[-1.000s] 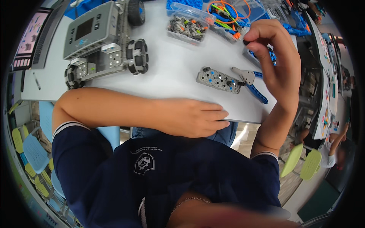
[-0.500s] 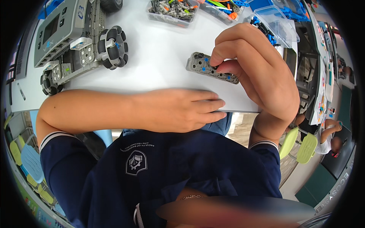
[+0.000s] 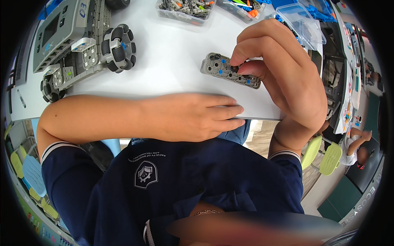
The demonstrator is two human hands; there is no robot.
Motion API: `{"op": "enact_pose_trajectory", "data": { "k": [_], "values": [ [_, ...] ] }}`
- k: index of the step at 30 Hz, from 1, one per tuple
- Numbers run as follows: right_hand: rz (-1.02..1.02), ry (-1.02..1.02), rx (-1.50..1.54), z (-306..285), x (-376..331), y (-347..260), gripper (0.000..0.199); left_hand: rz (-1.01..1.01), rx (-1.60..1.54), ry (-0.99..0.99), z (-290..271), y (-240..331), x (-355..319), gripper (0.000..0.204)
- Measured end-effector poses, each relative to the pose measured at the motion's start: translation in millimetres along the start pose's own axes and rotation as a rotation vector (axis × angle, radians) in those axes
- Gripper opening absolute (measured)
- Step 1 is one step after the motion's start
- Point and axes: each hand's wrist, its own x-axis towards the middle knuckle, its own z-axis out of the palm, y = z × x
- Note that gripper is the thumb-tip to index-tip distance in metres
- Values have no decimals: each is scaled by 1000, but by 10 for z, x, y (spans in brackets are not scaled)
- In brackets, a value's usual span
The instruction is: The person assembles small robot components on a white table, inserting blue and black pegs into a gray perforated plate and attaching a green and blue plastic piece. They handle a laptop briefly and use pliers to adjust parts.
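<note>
The right hand (image 3: pixel 283 78) bends over a grey perforated plate (image 3: pixel 223 69) that lies flat on the white surface (image 3: pixel 172 61), near its front edge. Its grip is nearly closed: the fingertips (image 3: pixel 242 65) press together on the plate's upper face, about midway along it, touching it (whether they pinch a small part there cannot be told). Blue pins dot the plate's holes.

The left hand (image 3: pixel 197 117) lies flat, palm down, along the front edge of the surface, fingers straight and together, holding nothing; its forearm runs along that edge. The plate sits just beyond these fingers, apart from them.

At the far left stands a grey wheeled robot (image 3: pixel 78 37), with a black roller wheel (image 3: pixel 119 43) facing the plate, well apart from it. Along the far edge are a clear tray of small grey parts (image 3: pixel 184 8) and an open clear plastic box (image 3: pixel 301 22) just beyond the right hand.
</note>
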Motion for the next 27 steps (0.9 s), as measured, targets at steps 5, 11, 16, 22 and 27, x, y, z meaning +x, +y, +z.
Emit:
{"op": "enact_pose_trajectory", "data": {
  "k": [5,11,16,22,27],
  "values": [
    [-21,37,38,3,13,-18,29,-4,-3,7,17,11,-5,26],
    [12,10,54,-72,26,4,25,-3,-15,21,30,12,1,26],
    [140,31,-141,-159,69,110,14,2,10,18,71,30,-10,28],
    [86,70,-59,92,88,347,14,12,-11,14,80,29,-9,28],
    [319,122,-175,6,51,258,13,-155,-143,185,126,82,69,25]
  ]
}}
